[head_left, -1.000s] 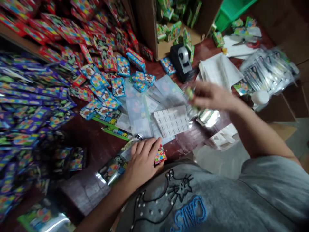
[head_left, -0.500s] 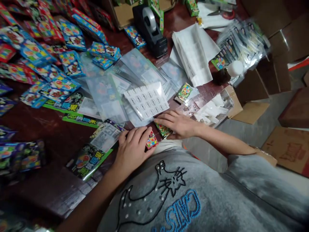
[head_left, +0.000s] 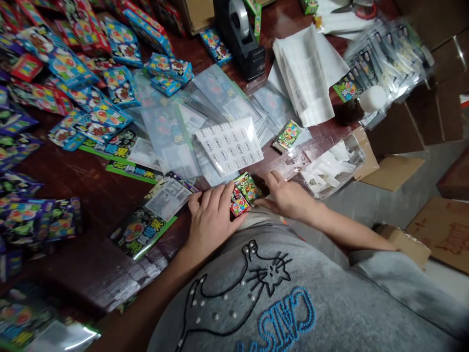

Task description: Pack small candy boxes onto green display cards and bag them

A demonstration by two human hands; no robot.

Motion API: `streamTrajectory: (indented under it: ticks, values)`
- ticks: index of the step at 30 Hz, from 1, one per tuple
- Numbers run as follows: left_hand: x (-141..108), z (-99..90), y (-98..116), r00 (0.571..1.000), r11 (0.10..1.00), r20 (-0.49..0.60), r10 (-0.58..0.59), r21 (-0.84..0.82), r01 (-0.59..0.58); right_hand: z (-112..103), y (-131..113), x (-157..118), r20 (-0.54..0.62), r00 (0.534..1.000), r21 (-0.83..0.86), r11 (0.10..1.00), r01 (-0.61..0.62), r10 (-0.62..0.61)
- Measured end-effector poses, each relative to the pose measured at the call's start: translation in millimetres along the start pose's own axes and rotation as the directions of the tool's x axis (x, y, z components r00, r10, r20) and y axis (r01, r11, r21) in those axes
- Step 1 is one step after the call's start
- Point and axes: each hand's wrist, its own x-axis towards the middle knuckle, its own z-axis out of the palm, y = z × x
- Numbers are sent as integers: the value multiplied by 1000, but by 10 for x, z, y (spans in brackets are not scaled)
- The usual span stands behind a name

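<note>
Red box, one, with green box, one, set against it: lower centre of the frame, near edge of the dark red table.

Left hand: palm down, fingers together and nearly straight, thumb below, closed about the red box; whatever else lies under the palm cannot be told. Right hand: half open, fingers loosely bent, thumb tip beside the green box's corner; contact uncertain, no grip seen.

Risks, as judged: the green box, apparently unclamped, could skew or slip over the near edge if the right thumb nudges it; the pair could part if the left hand presses unevenly; the sticker sheet, just above the fingers, could be caught by a knuckle.

Counts: sticker sheet, one. Tape dispenser, top centre, one. White-capped bottle, upper right, one. Scissors, top right, one pair. Second green box, right of centre, one. Carton of white strips, right, one. Black printed sleeve, left of the left hand, one. Blue boxes and purple packs, left side: overlapping, exact number not countable.
</note>
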Motion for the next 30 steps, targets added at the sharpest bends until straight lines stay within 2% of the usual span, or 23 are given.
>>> streamTrajectory:
  ticks: [2, 5, 7, 8, 13, 16, 18, 20, 21, 23, 25, 28, 30]
  values:
    - [-5, -12, -39, 1000, 1000, 7, 12, -22, -12, -175, 189, 51, 36, 974, -78, 971, 225, -223]
    - [-11, -16, -75, 1000, 1000, 17, 3, -25, -3, -284, 359, 261, 90, 836, -117, 828, 549, -542]
    - [-18, -8, -81, 1000, 1000, 16, -21, -18, 22, -217, 376, 417, 96, 765, -75, 762, 643, -636]
    - [-23, -1, -80, 999, 999, 14, -32, -19, 32, -156, 370, 478, 83, 750, -51, 749, 661, -656]
    - [-41, 70, -51, 999, 997, -15, -44, -64, 43, 113, 346, 582, -11, 759, 20, 758, 652, -652]
    - [-42, 76, -22, 999, 998, -33, -35, -60, 33, 177, 329, 556, 3, 791, 30, 791, 611, -611]
    - [-67, 7, -42, 999, 999, -38, -16, -43, 14, 191, 308, 519, 10, 805, 43, 805, 592, -593]
    - [-136, -129, -145, 997, 998, -59, -57, -13, 56, 170, 287, 478, -20, 808, 69, 806, 588, -588]
    - [-189, -211, -234, 990, 993, -78, -121, 4, 121, 143, 274, 467, -50, 808, 87, 803, 589, -587]
    - [-328, -367, -466, 948, 955, -126, -291, 28, 296, 62, 228, 486, -127, 799, 116, 792, 600, -587]
    - [-491, -467, -707, 913, 915, -98, -397, 40, 402, -24, 132, 582, -199, 789, 113, 786, 608, -581]
    - [-716, -478, -923, 922, 921, -49, -385, 40, 387, -77, -108, 807, -265, 793, 55, 812, 581, -549]
    - [-832, -439, -939, 928, 931, -93, -360, 33, 364, -41, -275, 927, -274, 800, 22, 828, 560, -534]
